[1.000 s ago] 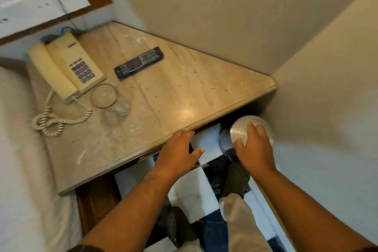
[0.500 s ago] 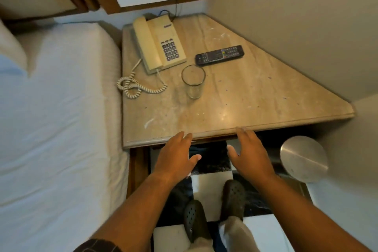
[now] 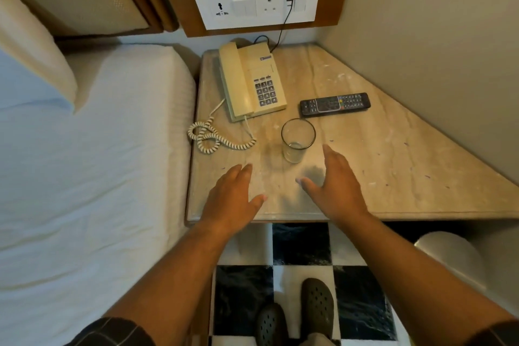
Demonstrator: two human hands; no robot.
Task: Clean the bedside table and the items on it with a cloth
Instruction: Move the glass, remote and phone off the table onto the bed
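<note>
The bedside table point(image 3: 393, 177) has a beige marble top with pale smears and small dark specks. On it stand a cream corded phone point(image 3: 250, 81) with a coiled cord point(image 3: 213, 137), a black remote point(image 3: 335, 104) and an empty clear glass point(image 3: 297, 139). My left hand point(image 3: 233, 199) hovers over the table's front edge, fingers straight, holding nothing. Just right of and below the glass is my right hand point(image 3: 334, 185), spread open and empty, not touching the glass. No cloth is in view.
A bed with a white sheet point(image 3: 92, 163) and a pillow point(image 3: 31, 70) lies against the table's left side. A socket panel point(image 3: 257, 3) is on the wall behind the phone. Walls close in at the right. A round metal bin lid point(image 3: 449, 258) sits on the checkered floor.
Both hands have moved forward from in front of the table's edge to over its top, near the glass. The view has shifted, so the bin now lies at the lower right.
</note>
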